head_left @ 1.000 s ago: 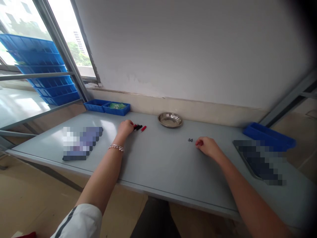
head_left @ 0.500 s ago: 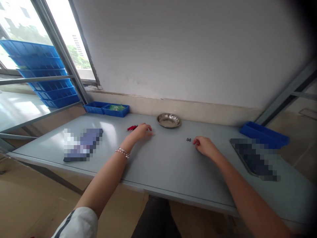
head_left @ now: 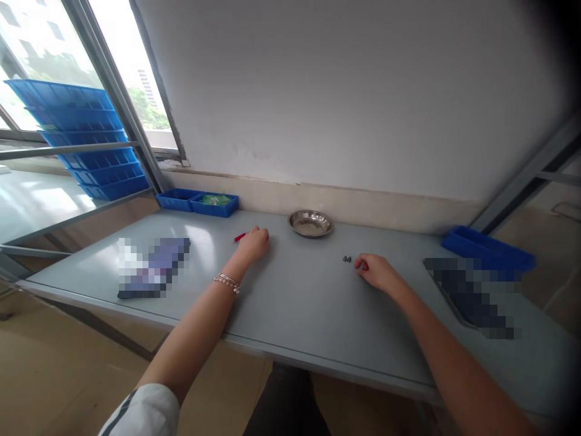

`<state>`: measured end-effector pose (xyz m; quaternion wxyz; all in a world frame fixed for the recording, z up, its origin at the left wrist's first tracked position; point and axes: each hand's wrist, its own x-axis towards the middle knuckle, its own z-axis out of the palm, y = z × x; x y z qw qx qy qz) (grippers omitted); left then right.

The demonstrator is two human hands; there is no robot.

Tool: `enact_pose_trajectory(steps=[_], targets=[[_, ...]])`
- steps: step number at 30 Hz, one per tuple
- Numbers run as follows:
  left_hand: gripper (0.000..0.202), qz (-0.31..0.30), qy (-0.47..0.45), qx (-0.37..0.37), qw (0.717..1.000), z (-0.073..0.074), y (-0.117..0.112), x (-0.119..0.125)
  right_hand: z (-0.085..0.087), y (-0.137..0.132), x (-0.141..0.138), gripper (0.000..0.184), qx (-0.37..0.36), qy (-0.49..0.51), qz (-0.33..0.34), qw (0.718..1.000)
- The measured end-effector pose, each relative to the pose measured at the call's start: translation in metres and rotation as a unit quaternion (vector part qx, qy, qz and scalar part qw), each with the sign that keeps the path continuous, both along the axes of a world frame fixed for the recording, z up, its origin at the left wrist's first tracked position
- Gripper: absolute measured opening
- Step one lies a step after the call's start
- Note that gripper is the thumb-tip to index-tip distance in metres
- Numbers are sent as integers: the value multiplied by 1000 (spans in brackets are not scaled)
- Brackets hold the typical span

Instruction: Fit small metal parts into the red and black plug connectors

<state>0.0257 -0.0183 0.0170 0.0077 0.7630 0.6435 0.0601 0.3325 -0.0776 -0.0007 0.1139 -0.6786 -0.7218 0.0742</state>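
My left hand (head_left: pixel 254 242) rests low over the table with its fingers curled in. A red, stick-like thing (head_left: pixel 239 237) pokes out just past its far left side; the rest is behind the hand. What the fingers hold, if anything, is hidden. On the right, my right hand (head_left: pixel 374 270) has loosely bent fingers, the tips slightly apart and nothing visible between them. Two small dark pointed pieces (head_left: pixel 347 259) lie side by side just left of those fingertips, not touched. A shallow round metal dish (head_left: pixel 311 232) sits between the hands, farther back.
Two small blue bins (head_left: pixel 215 210) stand at the back left, one with green packets. Another blue bin (head_left: pixel 488 249) is at the right, behind a blurred dark flat object (head_left: pixel 467 297). A blurred purple-and-white item (head_left: pixel 154 266) lies at left. Stacked blue crates (head_left: pixel 86 139) fill the side shelf.
My left hand has drawn slightly left, over the red things, and its fingers have curled closed; less red shows. My right hand has stayed beside the two dark pieces. The view has shifted slightly.
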Motion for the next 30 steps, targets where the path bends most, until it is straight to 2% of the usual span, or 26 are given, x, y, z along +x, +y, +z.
enact_pose_trajectory(steps=[6,12,17,22,30], targets=[[22,46,6,-24,999,3,0,-4,3,-1,0,6,-13,8,2,1000],[25,84,13,-39,996,8,-4,-3,9,-3,0,11,-35,-3,-47,998],[26,105,16,-45,993,13,-9,1,7,-4,1,6,-48,4,-57,997],[28,124,12,-38,991,11,-9,3,5,-2,2,7,-49,10,-54,997],[26,131,0,-24,991,11,-8,6,16,-3,2,8,-94,24,-62,993]])
